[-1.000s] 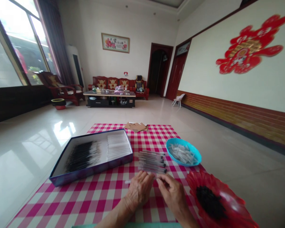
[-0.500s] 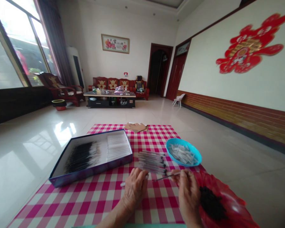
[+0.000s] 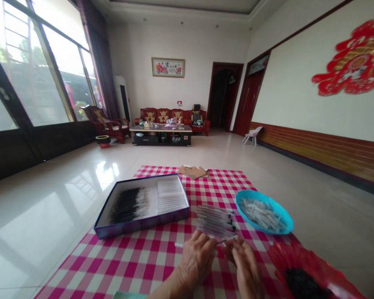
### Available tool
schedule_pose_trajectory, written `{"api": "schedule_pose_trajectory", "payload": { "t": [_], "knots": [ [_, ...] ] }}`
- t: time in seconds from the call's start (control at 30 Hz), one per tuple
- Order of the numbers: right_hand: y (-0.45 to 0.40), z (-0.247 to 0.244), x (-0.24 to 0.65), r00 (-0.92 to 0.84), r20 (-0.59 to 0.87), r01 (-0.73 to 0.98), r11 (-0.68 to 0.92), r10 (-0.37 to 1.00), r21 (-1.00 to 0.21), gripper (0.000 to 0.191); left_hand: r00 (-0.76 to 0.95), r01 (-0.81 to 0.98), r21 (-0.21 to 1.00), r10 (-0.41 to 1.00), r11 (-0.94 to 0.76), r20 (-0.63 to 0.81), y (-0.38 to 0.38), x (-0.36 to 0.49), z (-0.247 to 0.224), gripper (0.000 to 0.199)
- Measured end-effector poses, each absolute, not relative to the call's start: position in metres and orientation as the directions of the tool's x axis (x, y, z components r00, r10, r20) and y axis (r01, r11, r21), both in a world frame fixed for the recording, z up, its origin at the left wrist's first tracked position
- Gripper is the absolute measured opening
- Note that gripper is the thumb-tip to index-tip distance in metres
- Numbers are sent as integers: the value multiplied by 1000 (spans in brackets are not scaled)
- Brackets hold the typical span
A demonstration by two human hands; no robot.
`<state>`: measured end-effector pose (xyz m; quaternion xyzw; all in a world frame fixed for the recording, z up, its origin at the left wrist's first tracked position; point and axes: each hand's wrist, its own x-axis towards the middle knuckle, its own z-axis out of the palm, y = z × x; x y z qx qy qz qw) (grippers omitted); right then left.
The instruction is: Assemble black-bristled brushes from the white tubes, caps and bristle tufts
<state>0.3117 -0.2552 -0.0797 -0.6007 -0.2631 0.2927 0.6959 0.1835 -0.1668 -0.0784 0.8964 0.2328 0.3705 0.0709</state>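
Observation:
My left hand [image 3: 198, 253] is closed round a slim whitish pen-like tube [image 3: 178, 245], whose end sticks out to the left. Between the two hands runs a thin dark rod [image 3: 225, 240] with a pale right end; its left end meets the fingers of my left hand. My right hand [image 3: 245, 265] has its fingertips pinched at the rod's right part, partly blurred. Just beyond the hands lies a row of clear pen-like tubes [image 3: 213, 220] with black tips. Whether the rod sits inside the held tube is hidden by my fingers.
A shallow box [image 3: 143, 220] holds black-ended sticks [image 3: 127, 204] and white sticks [image 3: 171, 195]. At right, a blue bowl [image 3: 285, 226] contains short translucent pieces; a red dish [image 3: 279, 253] contains black bits. Cardboard scraps [image 3: 193, 172] lie on the checked tablecloth's [image 3: 137, 261] far end.
The view has swung left. My hands have come closer together, and less of the dark rod shows between them. The tube stays in my left hand.

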Motion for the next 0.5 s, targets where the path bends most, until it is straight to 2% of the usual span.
{"api": "schedule_pose_trajectory", "payload": {
  "t": [0.17, 0.3, 0.4, 0.5],
  "knots": [
    [-252, -82, 314, 640, 31, 3, 37, 768, -999, 50, 626, 377, 293, 475, -879, 618, -174, 182, -72, 14],
    [-252, -85, 316, 605, -2, -51, 36, 796, -998, 56, 624, 472, 256, 525, -844, 578, -168, 171, -55, 12],
    [-252, -87, 313, 614, -17, -88, 46, 789, -995, 59, 629, 589, 181, 588, -787, 509, -143, 146, -31, 15],
    [-249, -88, 305, 673, 21, -59, 82, 740, -995, 54, 609, 744, 52, 708, -666, 358, -98, 105, -2, 19]
  ]
}}
